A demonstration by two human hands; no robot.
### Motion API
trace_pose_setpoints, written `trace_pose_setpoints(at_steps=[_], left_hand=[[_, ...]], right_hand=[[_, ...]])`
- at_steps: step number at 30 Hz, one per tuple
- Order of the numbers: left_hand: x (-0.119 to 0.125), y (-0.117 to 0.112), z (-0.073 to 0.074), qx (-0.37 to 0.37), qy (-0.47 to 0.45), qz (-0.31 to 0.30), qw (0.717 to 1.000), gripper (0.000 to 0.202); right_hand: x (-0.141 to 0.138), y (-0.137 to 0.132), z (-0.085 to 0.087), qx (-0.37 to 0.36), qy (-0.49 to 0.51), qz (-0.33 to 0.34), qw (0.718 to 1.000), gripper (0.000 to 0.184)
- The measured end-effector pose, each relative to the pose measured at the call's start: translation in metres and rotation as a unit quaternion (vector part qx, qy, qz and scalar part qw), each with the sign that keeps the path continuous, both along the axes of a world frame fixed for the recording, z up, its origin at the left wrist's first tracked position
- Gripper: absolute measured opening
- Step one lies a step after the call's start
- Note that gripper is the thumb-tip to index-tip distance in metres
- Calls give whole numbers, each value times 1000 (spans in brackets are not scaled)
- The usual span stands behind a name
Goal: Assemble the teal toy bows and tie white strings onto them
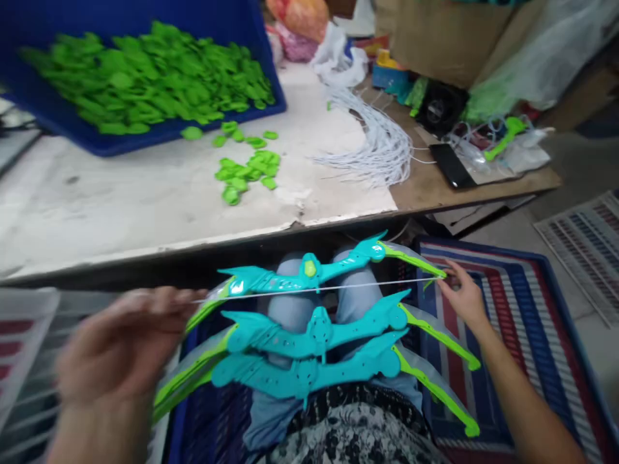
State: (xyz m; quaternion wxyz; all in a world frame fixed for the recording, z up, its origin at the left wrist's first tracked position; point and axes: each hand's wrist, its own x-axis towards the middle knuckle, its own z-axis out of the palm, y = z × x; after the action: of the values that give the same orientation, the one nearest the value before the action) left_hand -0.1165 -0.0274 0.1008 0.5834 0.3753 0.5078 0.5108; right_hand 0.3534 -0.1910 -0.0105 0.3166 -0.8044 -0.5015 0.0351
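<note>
Three teal toy bows with lime-green limbs lie across my lap. The top bow has a white string stretched along it. My right hand pinches the string at the bow's right green tip. Blurred by motion, my left hand is closed at the string's left end by the left tip. Two more bows lie below, untouched.
A worn table stands ahead with a blue bin full of green plastic pieces, a loose pile of the same pieces, a bundle of white strings and a black phone. Bags and boxes crowd the far right. A striped mat covers the floor.
</note>
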Motion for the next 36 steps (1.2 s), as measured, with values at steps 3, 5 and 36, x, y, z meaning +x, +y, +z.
trace_pose_setpoints(at_steps=[3,5,36], left_hand=[[15,-29,-13,-54,-44,-22,997,31],[35,-40,-20,-76,-92,-25,993,38],[-27,36,-26,98,234,204,946,17]], right_hand=[[-31,34,22,55,-130,71,987,33],[-77,66,33,82,-156,193,965,27],[-190,201,28,-289,164,546,769,51]])
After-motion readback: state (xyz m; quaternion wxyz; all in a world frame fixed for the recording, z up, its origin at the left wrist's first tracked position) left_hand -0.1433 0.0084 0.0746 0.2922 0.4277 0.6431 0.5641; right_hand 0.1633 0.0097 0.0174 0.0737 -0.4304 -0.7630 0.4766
